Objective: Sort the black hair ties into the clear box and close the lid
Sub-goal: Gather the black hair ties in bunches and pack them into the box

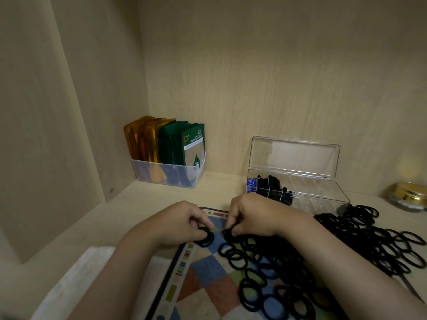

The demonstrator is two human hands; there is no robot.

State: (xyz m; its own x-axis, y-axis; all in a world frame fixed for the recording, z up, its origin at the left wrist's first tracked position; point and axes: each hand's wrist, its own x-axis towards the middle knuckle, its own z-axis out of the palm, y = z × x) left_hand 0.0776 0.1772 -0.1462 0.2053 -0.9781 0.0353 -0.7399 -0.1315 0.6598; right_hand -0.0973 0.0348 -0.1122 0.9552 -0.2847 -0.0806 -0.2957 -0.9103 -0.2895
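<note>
Item 1, far left: cabinet side wall [57, 112], meeting the shelf [138, 209] in a hard corner; no room to swing that way. Item 2: clear bin [166, 179] of orange and green sachets [171, 142] at the back, well apart from my work. Item 3: left hand [182, 222], fingers curled, gripping a small stack of black hair ties [205, 239] over the patterned mat [208, 269]. Item 4: right hand [251, 218], fingertips pinching one or more ties at the near edge of the loose pile [300, 262], which spreads rightward across mat and shelf. Item 5: clear box [323, 197], just behind the right hand, its lid [293, 158] standing open against the back wall; the left compartments hold black ties and a blue item [251, 182], and the right ones look unfilled. Item 6, far right: gold-lidded jar [409, 195]. Step in hand, as I judge it: gathering ties into a bundle, early on, with most of the pile unsorted. Next move: carry the bundle up and over the box's front wall into a compartment. The path between hands and box looks open; the upright lid limits reach behind.
</note>
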